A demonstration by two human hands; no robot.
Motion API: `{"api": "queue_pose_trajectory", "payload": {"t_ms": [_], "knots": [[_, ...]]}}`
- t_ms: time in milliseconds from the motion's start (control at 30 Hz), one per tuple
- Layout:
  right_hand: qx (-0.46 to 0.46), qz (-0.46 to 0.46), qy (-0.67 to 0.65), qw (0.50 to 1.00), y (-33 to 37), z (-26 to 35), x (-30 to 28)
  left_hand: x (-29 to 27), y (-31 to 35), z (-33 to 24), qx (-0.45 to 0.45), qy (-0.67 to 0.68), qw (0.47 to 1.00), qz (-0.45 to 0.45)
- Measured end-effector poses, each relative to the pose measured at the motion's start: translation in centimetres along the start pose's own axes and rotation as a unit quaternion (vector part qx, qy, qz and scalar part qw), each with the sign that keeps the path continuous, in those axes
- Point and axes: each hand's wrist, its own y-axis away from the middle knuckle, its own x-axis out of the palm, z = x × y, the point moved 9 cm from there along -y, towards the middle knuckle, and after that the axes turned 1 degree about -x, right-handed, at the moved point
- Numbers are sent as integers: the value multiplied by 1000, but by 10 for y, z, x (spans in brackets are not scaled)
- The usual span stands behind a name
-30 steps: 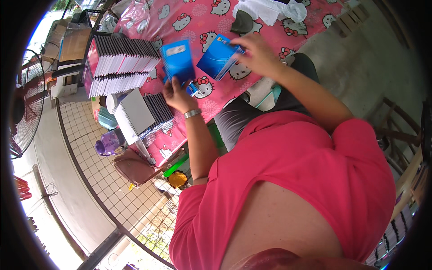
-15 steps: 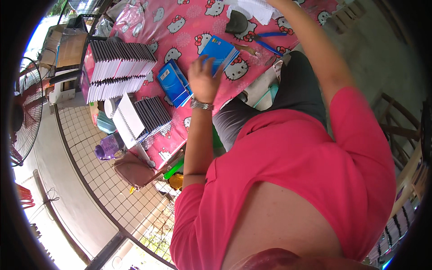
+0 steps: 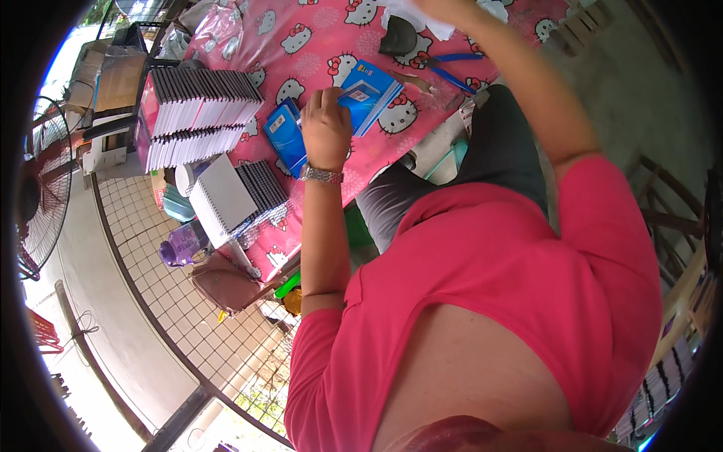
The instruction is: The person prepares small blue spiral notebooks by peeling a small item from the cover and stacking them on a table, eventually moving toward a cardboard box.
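My left hand (image 3: 326, 128), with a metal watch at the wrist, is closed at the gap between two lots of blue booklets. Its curled fingers pinch a thin blue cover (image 3: 358, 96) that overlaps the right-hand stack of blue booklets (image 3: 384, 84). Beside the hand lie the other blue booklets (image 3: 284, 129), partly hidden by it. At the top edge my right hand (image 3: 437, 6) reaches over crumpled white paper (image 3: 410, 16). Its fingers are cut off and blurred, so what they touch does not show.
Blue-handled pliers (image 3: 452, 69) and a dark grey piece (image 3: 398, 38) lie on the pink patterned tablecloth (image 3: 301, 64). Tall notebook stacks (image 3: 199, 113) and spiral notebooks (image 3: 226, 197) stand at the left. Beyond them are a purple bottle (image 3: 181, 245), brown pouch (image 3: 224, 282) and fan (image 3: 41, 184).
My left hand has shifted left and its spread fingers have closed. A blue cover now overlaps the right-hand booklets. My right hand has moved left along the top edge.
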Motion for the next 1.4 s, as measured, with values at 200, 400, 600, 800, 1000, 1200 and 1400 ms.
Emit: {"api": "queue_pose_trajectory", "payload": {"t_ms": [200,400,600,800,1000,1200,1400], "knots": [[-42,142,-142,979,69,48,73,5,0,-12,0,-25,998,-51],[-114,73,-113,984,78,59,77,6,4,-13,-2,-27,999,-44],[-92,119,-137,979,79,58,82,4,4,-15,11,-28,998,-57],[-57,173,-176,967,72,58,89,7,1,-13,2,-40,998,-52],[-32,143,-132,980,81,57,89,8,-2,-27,15,-36,997,-64],[9,212,-122,970,77,78,79,14,2,-42,33,-64,997,-35],[64,344,-167,922,69,70,94,11,8,-37,21,-9,999,-33]]}}
